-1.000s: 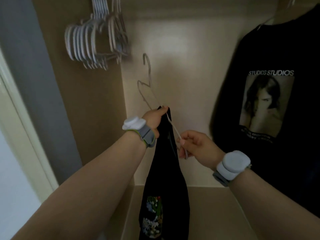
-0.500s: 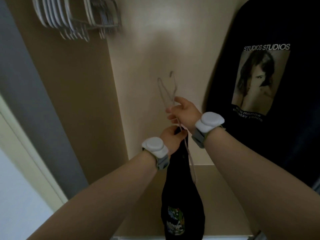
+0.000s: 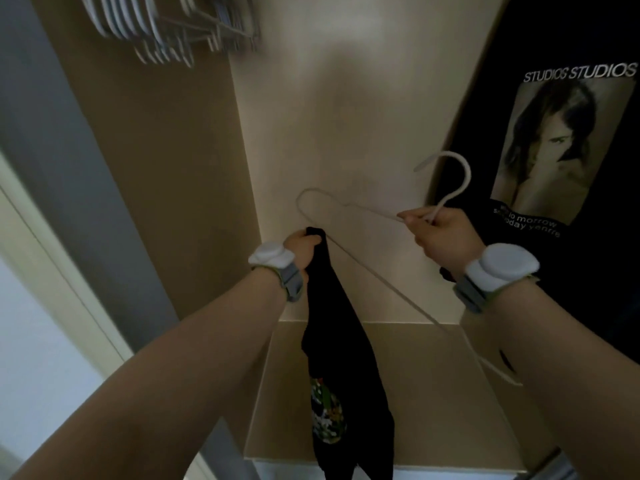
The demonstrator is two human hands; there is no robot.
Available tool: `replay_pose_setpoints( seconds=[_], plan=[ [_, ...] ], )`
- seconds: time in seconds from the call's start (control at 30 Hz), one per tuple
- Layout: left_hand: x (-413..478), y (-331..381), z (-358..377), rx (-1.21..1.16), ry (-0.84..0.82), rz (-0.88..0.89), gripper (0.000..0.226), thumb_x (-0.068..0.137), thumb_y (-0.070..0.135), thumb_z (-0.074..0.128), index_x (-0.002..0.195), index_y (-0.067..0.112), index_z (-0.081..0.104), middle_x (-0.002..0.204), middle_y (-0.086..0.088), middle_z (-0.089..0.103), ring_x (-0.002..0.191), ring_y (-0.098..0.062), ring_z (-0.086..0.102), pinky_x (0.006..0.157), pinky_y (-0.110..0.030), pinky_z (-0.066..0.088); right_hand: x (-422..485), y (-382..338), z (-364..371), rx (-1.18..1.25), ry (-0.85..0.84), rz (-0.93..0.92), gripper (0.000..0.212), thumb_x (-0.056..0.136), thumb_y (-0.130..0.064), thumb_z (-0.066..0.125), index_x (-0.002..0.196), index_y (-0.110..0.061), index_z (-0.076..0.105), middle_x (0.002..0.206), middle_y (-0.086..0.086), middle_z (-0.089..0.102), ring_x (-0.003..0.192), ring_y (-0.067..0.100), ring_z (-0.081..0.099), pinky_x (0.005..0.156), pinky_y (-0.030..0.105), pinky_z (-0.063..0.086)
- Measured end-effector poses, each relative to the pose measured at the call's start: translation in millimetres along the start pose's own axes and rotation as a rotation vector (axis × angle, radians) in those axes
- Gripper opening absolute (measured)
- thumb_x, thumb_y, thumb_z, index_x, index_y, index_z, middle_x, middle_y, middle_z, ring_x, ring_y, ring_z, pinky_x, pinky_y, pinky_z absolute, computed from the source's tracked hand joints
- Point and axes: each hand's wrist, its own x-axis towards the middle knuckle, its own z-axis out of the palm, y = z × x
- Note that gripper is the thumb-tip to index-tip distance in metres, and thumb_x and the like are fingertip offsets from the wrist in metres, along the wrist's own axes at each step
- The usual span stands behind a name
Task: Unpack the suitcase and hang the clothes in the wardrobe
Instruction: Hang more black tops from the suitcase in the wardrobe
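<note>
Dangling bunched from the left hand point(image 3: 302, 244), which clamps its top edge, the black garment point(image 3: 341, 348) hangs toward six o'clock while the right hand point(image 3: 441, 233), at three o'clock, pinches the white hanger point(image 3: 367, 268) below its hook, whose wire could snag the crumpled cloth.

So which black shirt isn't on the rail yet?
The bunched black shirt gripped in the left hand; the STUDIOS portrait shirt already hangs at right.

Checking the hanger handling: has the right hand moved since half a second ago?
Yes. The right hand, gripping the hanger, has swung rightward, from beside the hung black T-shirt to in front of its printed text.
</note>
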Motion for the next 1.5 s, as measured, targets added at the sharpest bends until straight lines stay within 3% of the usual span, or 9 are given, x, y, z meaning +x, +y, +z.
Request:
replay_pose_setpoints(
  seconds=[0.1, 0.23, 0.37, 0.5, 0.73, 1.03, 1.17, 1.3, 1.5],
  plan=[
    [18, 7, -15, 0.129, 0.135, 0.031, 0.048, 0.097, 0.017, 0.048, 0.14, 0.0, 0.036, 0.138, -0.02, 0.045, 0.122, -0.039, 0.048, 0.103, -0.049, 0.04, -8, 0, -20, -0.09, -0.034, 0.007, 0.018, 0.095, -0.014, 0.053, 0.098, -0.011, 0.07, 0.068, 0.007, 0.055, 0.061, 0.012, 0.047, 0.056, 0.017, 0.04],
    [17, 26, -19, 0.431, 0.125, 0.058, 0.048, 0.1, 0.019, 0.041, 0.142, -0.001, 0.032, 0.143, -0.02, 0.041, 0.125, -0.036, 0.046, 0.1, -0.037, 0.041, -9, -2, -41, -0.004, -0.093, 0.112, 0.018, 0.095, -0.012, 0.052, 0.089, -0.01, 0.069, 0.042, -0.007, 0.048, 0.037, 0.001, 0.04, 0.036, 0.012, 0.031],
    [17, 36, -11, 0.666, 0.175, 0.255, 0.036, 0.1, 0.014, 0.037, 0.13, -0.002, 0.049, 0.13, -0.021, 0.053, 0.095, -0.017, 0.042, 0.063, -0.022, 0.032, -8, -3, -41, 0.016, -0.132, 0.129, 0.019, 0.094, -0.011, 0.052, 0.085, -0.01, 0.068, 0.04, -0.005, 0.045, 0.032, 0.001, 0.035, 0.033, 0.013, 0.029],
    [12, 42, -1, 0.807, 0.133, 0.464, 0.024, 0.099, 0.013, 0.04, 0.091, 0.013, 0.062, 0.102, -0.007, 0.059, 0.087, -0.017, 0.048, 0.071, -0.019, 0.035, -7, 11, -25, 0.089, -0.114, 0.173, 0.018, 0.095, -0.011, 0.052, 0.088, -0.009, 0.068, 0.039, -0.004, 0.046, 0.031, 0.001, 0.036, 0.033, 0.013, 0.029],
    [-7, 49, 21, 0.95, 0.101, 0.777, 0.024, 0.093, 0.012, 0.049, 0.104, 0.005, 0.068, 0.105, -0.013, 0.067, 0.094, -0.025, 0.061, 0.081, -0.031, 0.049, -10, 19, 23, 0.148, -0.08, 0.147, 0.022, 0.094, -0.014, 0.054, 0.076, -0.018, 0.065, 0.047, -0.004, 0.048, 0.034, -0.002, 0.041, 0.035, 0.012, 0.031],
    [-59, 69, 44, 0.724, -0.192, 0.962, 0.026, 0.091, 0.01, 0.055, 0.116, 0.008, 0.065, 0.111, -0.008, 0.066, 0.099, -0.01, 0.055, 0.081, -0.002, 0.035, -6, 10, 44, 0.096, 0.074, -0.031, 0.031, 0.093, -0.02, 0.056, 0.066, -0.005, 0.055, 0.054, 0.006, 0.054, 0.041, 0.003, 0.047, 0.046, 0.018, 0.038],
    [-38, 90, 21, 1.318, -0.014, 1.046, 0.04, 0.095, 0.042, 0.035, 0.122, 0.025, 0.058, 0.122, 0.001, 0.055, 0.122, -0.02, 0.042, 0.106, -0.03, 0.016, -4, 2, 31, 0.178, 0.13, -0.16, 0.03, 0.092, -0.016, 0.058, 0.071, 0.005, 0.06, 0.051, 0.006, 0.052, 0.04, 0.002, 0.045, 0.048, 0.017, 0.04],
    [-43, 95, 35, 1.457, -0.204, 0.995, 0.035, 0.102, 0.034, 0.031, 0.098, 0.011, 0.057, 0.097, -0.007, 0.062, 0.085, -0.022, 0.054, 0.069, -0.027, 0.03, -3, 0, 25, 0.201, 0.08, -0.178, 0.021, 0.091, -0.014, 0.06, 0.076, 0.0, 0.062, 0.051, 0.005, 0.054, 0.039, 0.002, 0.045, 0.047, 0.018, 0.039],
    [-42, 90, 46, 1.413, -0.087, 0.943, 0.04, 0.101, 0.037, 0.03, 0.107, 0.01, 0.059, 0.103, -0.01, 0.064, 0.085, -0.022, 0.055, 0.067, -0.026, 0.033, -5, 17, 12, -0.263, 0.403, -0.401, 0.027, 0.083, -0.021, 0.07, 0.106, -0.01, 0.062, 0.101, 0.007, 0.055, 0.092, 0.02, 0.053, 0.082, 0.031, 0.044]
  ],
)
